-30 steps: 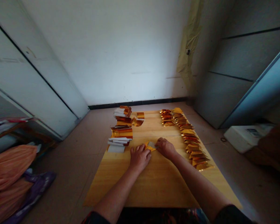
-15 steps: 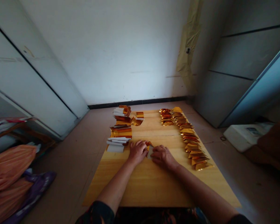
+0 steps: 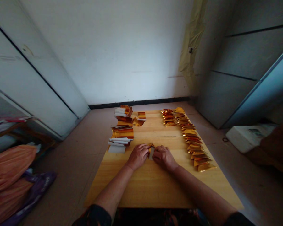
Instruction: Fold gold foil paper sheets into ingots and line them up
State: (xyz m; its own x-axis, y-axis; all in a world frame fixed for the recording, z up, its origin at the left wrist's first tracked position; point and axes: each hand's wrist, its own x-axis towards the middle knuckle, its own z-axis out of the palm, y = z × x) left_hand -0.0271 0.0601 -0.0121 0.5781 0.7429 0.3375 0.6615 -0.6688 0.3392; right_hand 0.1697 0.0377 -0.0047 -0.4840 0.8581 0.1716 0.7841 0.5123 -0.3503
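Observation:
A small sheet of gold foil paper [image 3: 151, 152], its pale grey back partly showing and its top folded to a point, lies between my hands at the middle of the table. My left hand [image 3: 139, 155] grips its left edge with bent fingers. On the opposite edge, the closed fingers of my right hand [image 3: 163, 156] press the paper. Both hands cover much of the sheet. Left of them lie stacks of unfolded foil paper [image 3: 123, 133], some with the white side up. A long row of folded gold paper pieces [image 3: 195, 147] runs down the right side.
The wooden table [image 3: 141, 188] stands before a white wall [image 3: 136, 56]. Two loose foil sheets [image 3: 141, 115] lie near its far edge. A white box [image 3: 245, 136] is on the floor at right; orange cloth [image 3: 11, 169] and a purple bag [image 3: 35, 194] are at left.
My left hand has shifted slightly down and its fingers are drawn together along the paper's edge. The paper's top now looks more like a narrow point. My right hand has barely moved.

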